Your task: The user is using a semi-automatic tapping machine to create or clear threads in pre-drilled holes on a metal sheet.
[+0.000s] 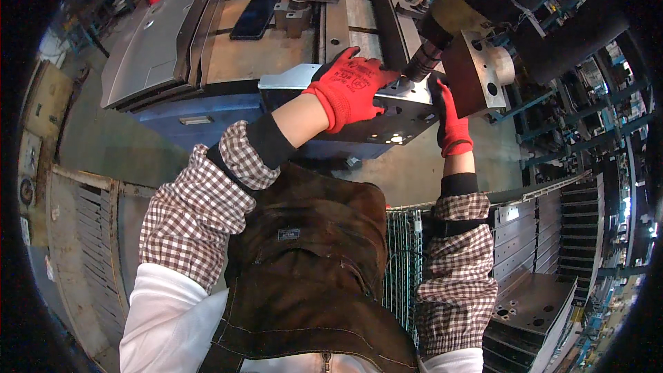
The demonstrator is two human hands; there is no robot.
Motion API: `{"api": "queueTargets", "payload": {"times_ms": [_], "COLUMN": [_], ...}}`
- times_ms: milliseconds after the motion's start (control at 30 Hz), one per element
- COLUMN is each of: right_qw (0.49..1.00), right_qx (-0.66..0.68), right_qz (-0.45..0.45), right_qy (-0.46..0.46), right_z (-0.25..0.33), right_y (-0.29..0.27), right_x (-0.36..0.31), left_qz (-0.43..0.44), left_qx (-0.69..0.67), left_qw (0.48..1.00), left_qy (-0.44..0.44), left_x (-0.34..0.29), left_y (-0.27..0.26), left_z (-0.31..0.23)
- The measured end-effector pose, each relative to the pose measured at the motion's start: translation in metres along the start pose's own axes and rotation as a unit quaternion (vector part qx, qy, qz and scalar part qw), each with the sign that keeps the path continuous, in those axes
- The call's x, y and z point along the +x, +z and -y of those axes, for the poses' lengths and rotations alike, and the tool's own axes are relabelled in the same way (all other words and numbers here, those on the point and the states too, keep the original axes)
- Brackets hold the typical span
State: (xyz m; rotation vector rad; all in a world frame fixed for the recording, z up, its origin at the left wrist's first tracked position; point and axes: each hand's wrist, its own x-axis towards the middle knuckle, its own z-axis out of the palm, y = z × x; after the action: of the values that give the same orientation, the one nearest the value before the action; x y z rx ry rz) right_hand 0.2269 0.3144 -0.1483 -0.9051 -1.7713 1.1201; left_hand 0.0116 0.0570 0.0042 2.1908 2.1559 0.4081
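Note:
Both my hands wear red gloves with black on the fingers. My left hand (351, 90) lies over the top edge of a bent sheet-metal panel (290, 77), its thumb down on the dark, holed front face. At the panel's right end my right hand (452, 121) grips the edge, fingers upward; part of the grip is hidden. Just above the panel, close to the left fingertips, points the dark cylindrical tool (423, 61) of a machine head. A metal block with holes (476, 76) sits right of that tool, above my right hand.
The slotted machine table (238, 62) carries a black phone (256, 18), clamp blocks (293, 17) and a long steel bar (335, 10). Grey sheet panels (148, 45) lean at the left. On the right stand a green wire rack (404, 262) and a stack of holed metal parts (535, 304).

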Motion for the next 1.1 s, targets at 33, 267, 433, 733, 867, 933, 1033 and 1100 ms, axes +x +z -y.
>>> {"api": "queueTargets", "payload": {"times_ms": [33,267,433,733,867,933,1033,1100], "right_qw": [1.000,0.998,1.000,0.999,0.999,0.996,0.993,0.996], "right_qx": [0.004,-0.055,-0.002,0.024,-0.050,-0.089,-0.102,-0.075], "right_qz": [0.003,-0.002,-0.018,0.005,0.007,0.011,0.030,0.022], "right_qy": [-0.004,-0.014,-0.017,0.036,-0.006,-0.023,-0.047,-0.034], "right_z": [-0.001,-0.023,0.002,0.007,-0.006,-0.005,0.005,0.012], "right_y": [0.005,-0.018,0.001,-0.001,-0.008,-0.009,-0.005,-0.004], "right_x": [-0.001,0.014,0.003,0.001,0.009,0.011,0.009,-0.001], "left_qz": [0.007,0.003,-0.004,0.002,-0.020,-0.030,-0.038,-0.037], "left_qx": [0.002,0.006,0.014,0.009,0.013,0.021,0.051,0.093], "left_qw": [1.000,1.000,1.000,1.000,1.000,0.999,0.997,0.994], "left_qy": [-0.006,0.010,0.005,0.003,0.015,0.024,0.033,0.034], "left_x": [-0.002,0.006,0.003,0.003,0.003,0.003,0.004,0.004], "left_y": [-0.001,-0.001,0.002,-0.001,0.003,0.005,0.005,0.005], "left_z": [0.002,-0.006,-0.001,-0.003,-0.003,-0.003,-0.007,-0.015]}}
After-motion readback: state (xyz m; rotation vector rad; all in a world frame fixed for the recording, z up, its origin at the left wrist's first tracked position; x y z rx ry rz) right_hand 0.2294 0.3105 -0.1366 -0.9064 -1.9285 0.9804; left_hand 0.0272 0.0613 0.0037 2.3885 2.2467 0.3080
